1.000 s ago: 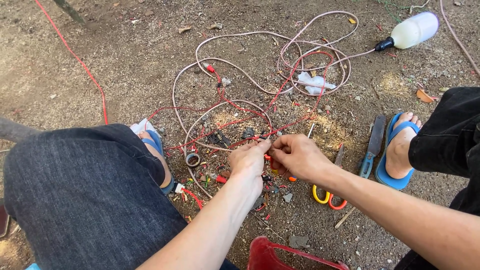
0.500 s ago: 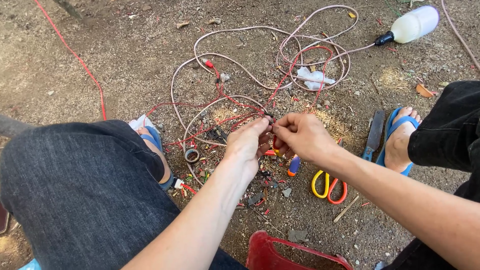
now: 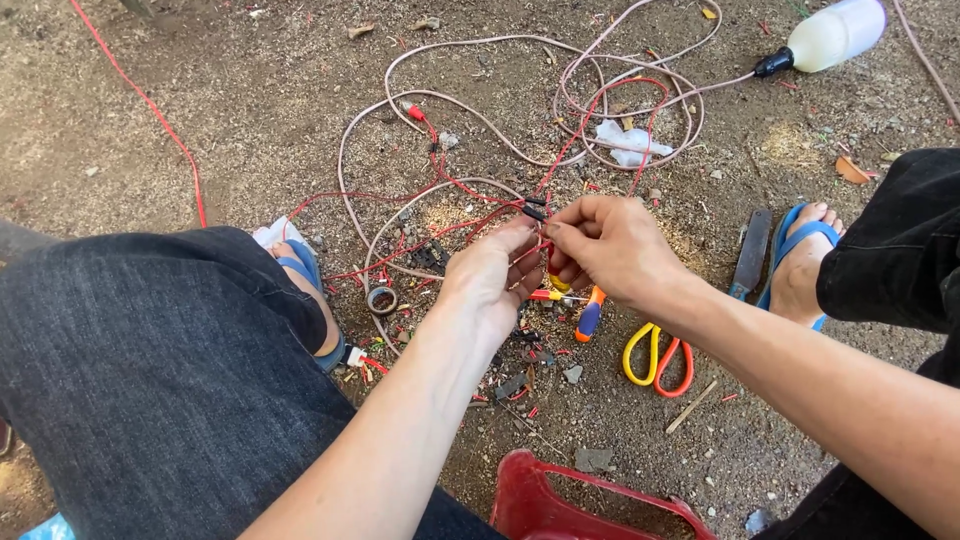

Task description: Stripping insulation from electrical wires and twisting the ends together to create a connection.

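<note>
My left hand [image 3: 490, 280] and my right hand [image 3: 610, 248] meet fingertip to fingertip above the dirt ground, both pinching the same thin red wire [image 3: 470, 190] with a black joint [image 3: 534, 212] at its end. The red wire runs back into a tangle with a long pink cable [image 3: 440, 100] looped on the ground. Just below my hands lies a small orange-and-blue tool [image 3: 588, 316], partly hidden by my right hand.
Yellow-and-red scissors [image 3: 655, 360] lie right of my hands, a dark flat file [image 3: 750, 255] beside my sandalled right foot [image 3: 800, 265]. A tape roll [image 3: 381, 299] sits by my left foot [image 3: 305, 275]. White plastic bottle [image 3: 830, 35] far right, red plastic stool [image 3: 560, 500] near me.
My hands have risen a little and stayed together on the wire; the view has shifted slightly, with the scissors now further right of the hands.
</note>
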